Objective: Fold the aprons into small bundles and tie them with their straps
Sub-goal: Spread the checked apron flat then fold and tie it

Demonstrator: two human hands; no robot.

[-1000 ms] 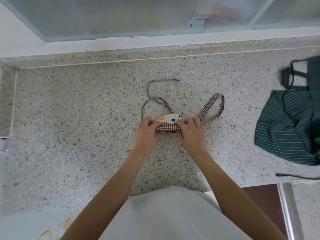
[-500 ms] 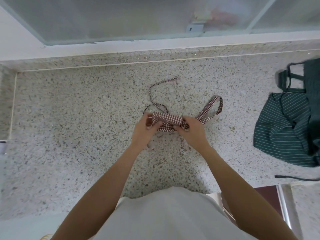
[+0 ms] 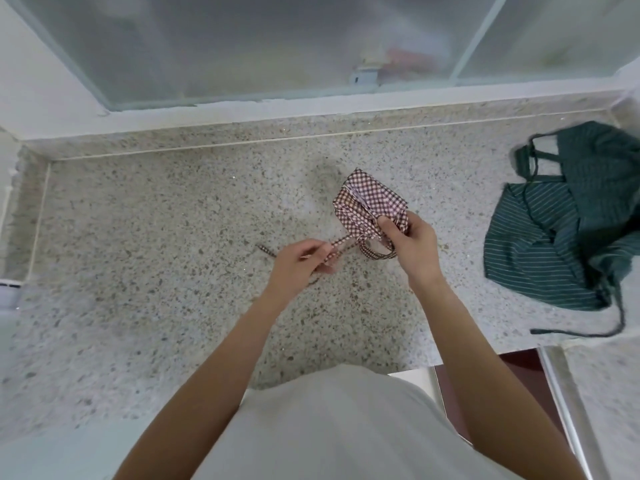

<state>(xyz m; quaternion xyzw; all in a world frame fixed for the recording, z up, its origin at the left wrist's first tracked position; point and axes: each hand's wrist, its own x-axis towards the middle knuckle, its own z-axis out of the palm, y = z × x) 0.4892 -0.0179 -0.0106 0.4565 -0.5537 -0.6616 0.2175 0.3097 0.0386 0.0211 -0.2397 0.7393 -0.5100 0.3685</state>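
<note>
gripping the checked bundle [image 3: 370, 199], the right hand [image 3: 412, 244] may loosen its folds if the left hand [image 3: 301, 265], pinching the strap [image 3: 341, 241], pulls hard.

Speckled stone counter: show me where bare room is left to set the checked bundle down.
Bare speckled stone counter runs from the left wall to the left hand, and along the back ledge. Crowded on the right: the right hand holds the red-checked folded apron bundle beside the unfolded dark green striped apron.
</note>
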